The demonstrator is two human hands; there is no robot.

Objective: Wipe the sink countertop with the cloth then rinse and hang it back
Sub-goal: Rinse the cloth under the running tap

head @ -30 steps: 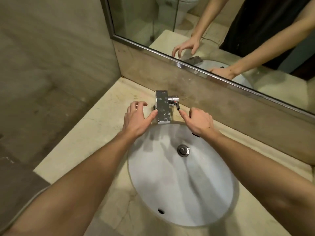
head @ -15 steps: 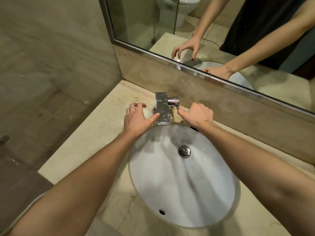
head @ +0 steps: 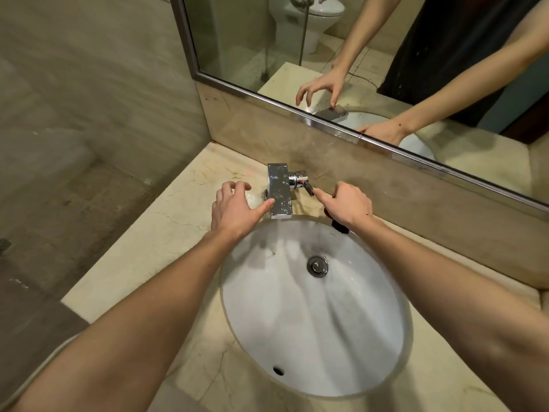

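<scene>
- I see a veined beige marble countertop (head: 166, 233) filling the lower half of the frame, with a white oval under-mounted basin (head: 312, 322) sunk into it right of centre.
- The basin has a round chrome drain plug (head: 317, 265) towards its back and a small dark overflow hole (head: 278, 370) near its front edge.
- Behind the basin stands a spotted, rectangular chrome faucet (head: 279, 190), its short chrome lever (head: 307, 187) sticking out to the right.
- A brownish stone wall (head: 89, 99) fills the upper left. A metal-framed mirror (head: 237, 40) runs across the top and reflects a white toilet (head: 309, 16), cut off by the frame edge.
- My left hand (head: 234, 211) lies released, fingers spread on the countertop, thumb against the faucet's side.
- My right hand (head: 349, 205) points its index finger onto the lever's tip, the other fingers curled under.
- A dark scrap (head: 338, 226) pokes out beneath that hand at the basin's rim. It may be the cloth, but I cannot tell, nor whether the hand grips it.
</scene>
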